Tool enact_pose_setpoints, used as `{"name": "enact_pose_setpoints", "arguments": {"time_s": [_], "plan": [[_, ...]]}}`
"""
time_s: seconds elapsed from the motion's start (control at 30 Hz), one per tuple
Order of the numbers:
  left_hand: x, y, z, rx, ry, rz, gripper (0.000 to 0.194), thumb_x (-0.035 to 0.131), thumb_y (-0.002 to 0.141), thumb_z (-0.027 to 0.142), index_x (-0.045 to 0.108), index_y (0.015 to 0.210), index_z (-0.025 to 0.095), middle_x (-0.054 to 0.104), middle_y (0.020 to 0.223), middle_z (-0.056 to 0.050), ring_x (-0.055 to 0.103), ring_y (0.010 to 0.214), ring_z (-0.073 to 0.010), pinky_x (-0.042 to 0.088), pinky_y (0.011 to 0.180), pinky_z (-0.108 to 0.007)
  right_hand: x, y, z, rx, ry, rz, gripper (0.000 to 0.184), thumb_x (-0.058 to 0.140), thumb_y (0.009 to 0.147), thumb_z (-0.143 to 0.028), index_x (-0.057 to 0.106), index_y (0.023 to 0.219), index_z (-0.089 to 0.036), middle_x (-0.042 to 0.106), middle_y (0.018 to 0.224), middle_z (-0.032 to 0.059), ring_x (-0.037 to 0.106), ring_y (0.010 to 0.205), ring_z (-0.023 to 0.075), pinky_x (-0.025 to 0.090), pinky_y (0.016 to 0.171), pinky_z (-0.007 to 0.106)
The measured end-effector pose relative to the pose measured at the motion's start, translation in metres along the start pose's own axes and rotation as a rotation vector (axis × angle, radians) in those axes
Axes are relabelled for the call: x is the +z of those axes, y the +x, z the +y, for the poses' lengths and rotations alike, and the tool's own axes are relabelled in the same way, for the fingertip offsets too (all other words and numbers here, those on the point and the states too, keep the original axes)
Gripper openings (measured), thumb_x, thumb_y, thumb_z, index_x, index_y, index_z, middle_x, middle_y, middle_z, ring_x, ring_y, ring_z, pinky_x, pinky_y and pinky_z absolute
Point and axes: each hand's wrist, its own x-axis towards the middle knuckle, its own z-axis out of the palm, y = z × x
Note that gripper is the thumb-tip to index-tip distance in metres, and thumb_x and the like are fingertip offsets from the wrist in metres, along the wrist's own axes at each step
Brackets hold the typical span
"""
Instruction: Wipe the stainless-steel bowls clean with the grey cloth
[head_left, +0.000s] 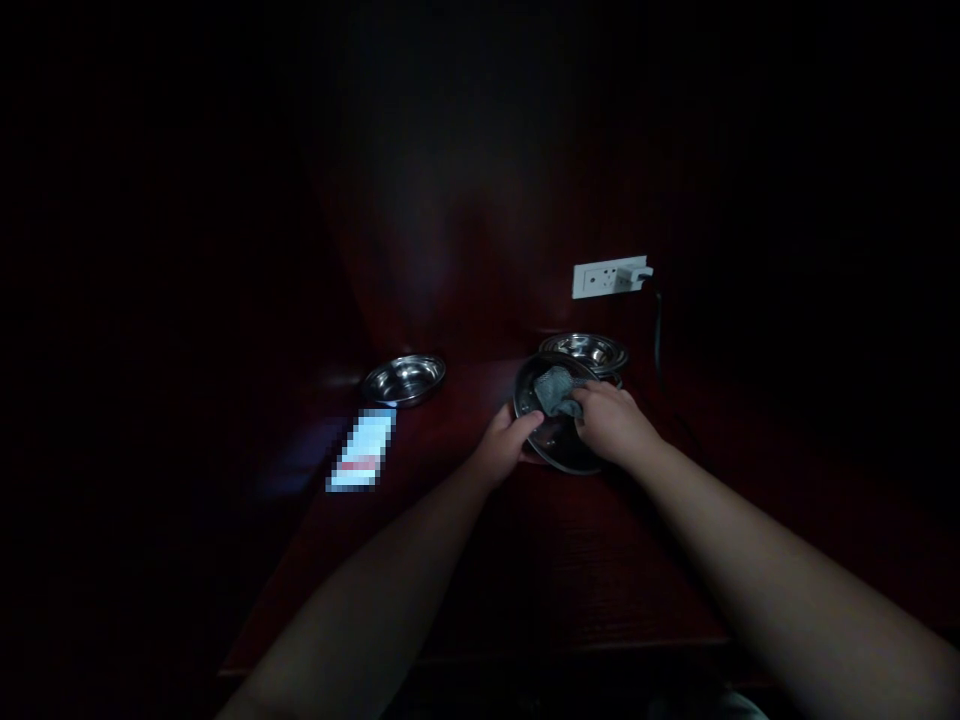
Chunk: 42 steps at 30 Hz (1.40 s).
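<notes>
A shiny metal bowl [559,450] is tilted toward me above the dark red table. My left hand [506,445] grips its left rim, thumb over the edge and the other fingers underneath. In my right hand [611,420] is a bunched grey-green cloth [555,390], pressed against the inside of the bowl. The fingers are closed round the cloth, and its loose part spreads over the bowl's upper inner wall. Behind the held bowl, another metal bowl [589,350] rests on the table, partly covered by it.
A separate metal bowl [405,380] stands on the left of the table [555,580]. Nearer me lies a lit, blurred screen [361,450]. On the back wall is a white socket [600,279] with a plug and hanging cable [658,335]. The surroundings are very dark.
</notes>
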Motion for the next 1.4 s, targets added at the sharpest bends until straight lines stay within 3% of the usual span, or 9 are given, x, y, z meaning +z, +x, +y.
{"name": "enact_pose_setpoints", "arguments": {"time_s": [0.33,0.67,0.93,1.4], "plan": [[0.001,0.001,-0.002,0.016,0.020,0.020,0.047,0.065,0.074,0.038,0.051,0.115,0.021,0.064,0.100,-0.009,0.065,0.078,-0.0207,0.057,0.060,-0.037,-0.003,-0.004,0.001,-0.122,0.036,-0.132,0.025,0.050,0.074,-0.021,0.067,0.092,-0.015,0.069,0.098,0.0142,0.062,0.096,0.0277,0.043,0.084,0.036],[0.001,0.000,-0.001,0.032,0.015,0.033,0.047,0.065,0.073,0.040,0.051,0.113,0.020,0.063,0.094,-0.006,0.063,0.074,-0.0183,0.056,0.056,-0.033,-0.001,-0.014,-0.002,-0.310,0.522,-0.285,0.018,0.046,0.071,-0.011,0.060,0.081,-0.016,0.067,0.082,0.0061,0.059,0.072,0.0170,0.045,0.070,0.027],[0.003,-0.001,0.003,0.024,0.037,0.048,0.048,0.063,0.074,0.039,0.050,0.116,0.020,0.063,0.092,-0.006,0.063,0.071,-0.0176,0.056,0.056,-0.033,0.007,-0.014,-0.006,-0.420,0.741,-0.208,0.018,0.045,0.072,-0.009,0.057,0.083,-0.016,0.062,0.077,0.0025,0.055,0.070,0.0153,0.044,0.069,0.028],[0.001,0.002,-0.001,0.035,0.005,0.024,0.049,0.064,0.074,0.040,0.047,0.116,0.022,0.062,0.099,-0.007,0.064,0.080,-0.0204,0.057,0.060,-0.037,0.011,-0.012,-0.008,-0.411,0.754,-0.135,0.014,0.046,0.072,-0.009,0.056,0.078,-0.016,0.061,0.074,0.0020,0.054,0.067,0.0153,0.044,0.068,0.029]]}}
